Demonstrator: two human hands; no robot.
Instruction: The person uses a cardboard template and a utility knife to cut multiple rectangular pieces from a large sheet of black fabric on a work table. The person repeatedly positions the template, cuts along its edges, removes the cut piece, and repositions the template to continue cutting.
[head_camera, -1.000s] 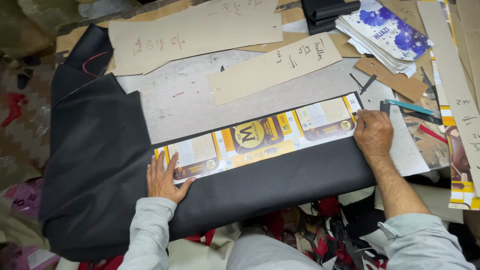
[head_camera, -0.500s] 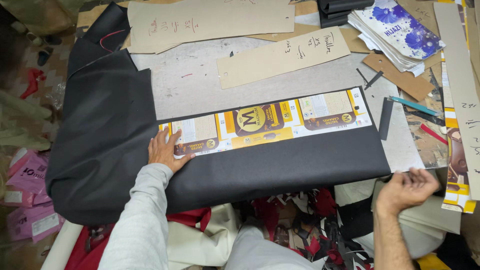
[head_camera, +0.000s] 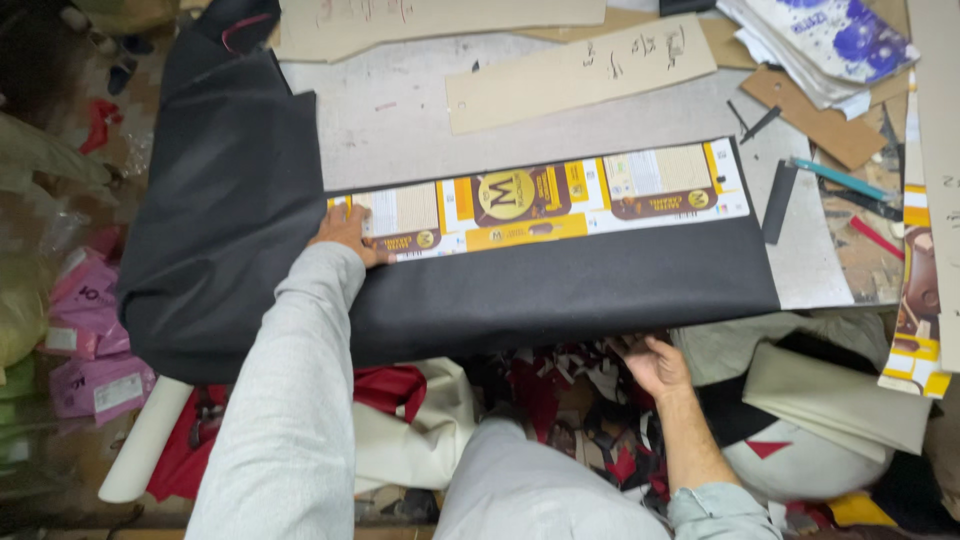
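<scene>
Item: long printed cardboard strip, brown and yellow (head_camera: 540, 200), laid as a template along the black fabric sheet (head_camera: 500, 290) on the grey worktable (head_camera: 420, 130). Left hand (head_camera: 350, 233) lay flat, fingers spread, pinning the strip's left end. Right hand (head_camera: 652, 362) hung below the table edge, loosely open, holding nothing. Step judged: template positioned, unmarked. Marking would require a free-hand tool.
</scene>
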